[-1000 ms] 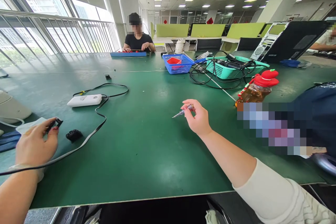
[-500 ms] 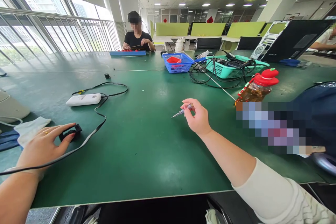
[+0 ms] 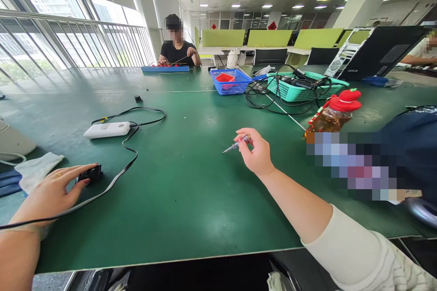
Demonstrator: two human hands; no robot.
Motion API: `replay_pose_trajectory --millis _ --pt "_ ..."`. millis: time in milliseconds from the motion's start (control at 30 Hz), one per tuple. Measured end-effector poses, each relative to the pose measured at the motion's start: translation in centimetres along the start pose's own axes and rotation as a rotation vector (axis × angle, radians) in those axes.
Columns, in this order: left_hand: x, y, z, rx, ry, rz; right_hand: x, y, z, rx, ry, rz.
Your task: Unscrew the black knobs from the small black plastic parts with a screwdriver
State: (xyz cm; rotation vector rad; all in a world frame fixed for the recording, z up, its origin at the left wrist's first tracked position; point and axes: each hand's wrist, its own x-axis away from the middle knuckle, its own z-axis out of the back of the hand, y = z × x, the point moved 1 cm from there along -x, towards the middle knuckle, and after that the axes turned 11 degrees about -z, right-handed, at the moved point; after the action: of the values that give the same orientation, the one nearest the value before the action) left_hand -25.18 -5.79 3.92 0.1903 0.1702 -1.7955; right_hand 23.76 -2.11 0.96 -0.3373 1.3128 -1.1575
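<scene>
My right hand (image 3: 256, 152) hovers over the middle of the green table (image 3: 191, 182), fingers pinched on a small screwdriver (image 3: 233, 145) whose tip points left. My left hand (image 3: 53, 193) lies at the near left with fingers stretched out. Its fingertips touch a small black part (image 3: 90, 173) resting on the table. A black cable (image 3: 112, 177) runs under that hand toward a white power bank (image 3: 107, 129).
A blue basket (image 3: 231, 82) and a teal basket (image 3: 300, 87) with cables stand at the back. A bottle with a red cap (image 3: 332, 116) and a dark bag (image 3: 409, 154) lie at the right. White cloth (image 3: 36, 168) sits far left. A person works at the far end.
My left hand held a small black piece in a pinch, then lowered onto the table and stretched flat against the black part. The right hand with the screwdriver stayed still.
</scene>
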Motion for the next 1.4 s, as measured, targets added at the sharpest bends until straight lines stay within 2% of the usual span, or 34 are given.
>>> replay_pose_trajectory --millis 133,333,467,633,767,833,900,967,1067,1167,1233,1333,1400 --pt "0.0 0.0 -0.1 0.02 -0.017 -0.022 0.0 0.1 0.0 0.003 0.003 0.003" --pt "-0.1 -0.6 -0.5 0.082 0.049 -0.07 0.0 0.1 0.0 0.011 -0.005 -0.012" --pt "0.0 -0.4 -0.5 0.113 0.039 -0.005 0.0 0.1 -0.1 0.004 0.0 0.003" --pt "0.3 0.0 0.0 0.102 0.094 0.05 0.0 0.2 -0.1 0.003 -0.001 0.029" --pt "0.6 1.3 0.6 0.12 0.137 -0.042 0.2 -0.2 -0.1 0.058 0.001 0.109" --pt "0.8 2.8 0.8 0.176 0.1 -0.139 0.4 -0.6 -0.1 0.09 -0.024 0.181" --pt "1.1 5.1 0.9 0.239 0.01 -0.233 0.6 -1.0 -0.3 0.105 -0.086 0.233" --pt "1.4 8.1 1.0 0.285 -0.082 -0.301 0.8 -1.2 -0.6 0.106 -0.17 0.247" --pt "1.0 13.4 1.4 0.432 -0.119 -0.495 1.1 -1.3 -1.3 0.103 -0.306 0.222" --pt "-1.3 18.4 1.6 0.467 -0.184 -0.692 1.4 -1.1 -2.0 0.129 -0.429 0.213" --pt "-3.7 21.0 1.3 0.439 -0.176 -0.748 1.5 -0.9 -2.3 0.155 -0.494 0.23" --pt "-7.4 23.7 0.2 0.384 -0.168 -0.769 1.6 -0.4 -2.8 0.18 -0.535 0.24" --pt "-9.4 24.7 -0.7 0.358 -0.175 -0.747 1.5 0.1 -3.2 0.177 -0.502 0.195"
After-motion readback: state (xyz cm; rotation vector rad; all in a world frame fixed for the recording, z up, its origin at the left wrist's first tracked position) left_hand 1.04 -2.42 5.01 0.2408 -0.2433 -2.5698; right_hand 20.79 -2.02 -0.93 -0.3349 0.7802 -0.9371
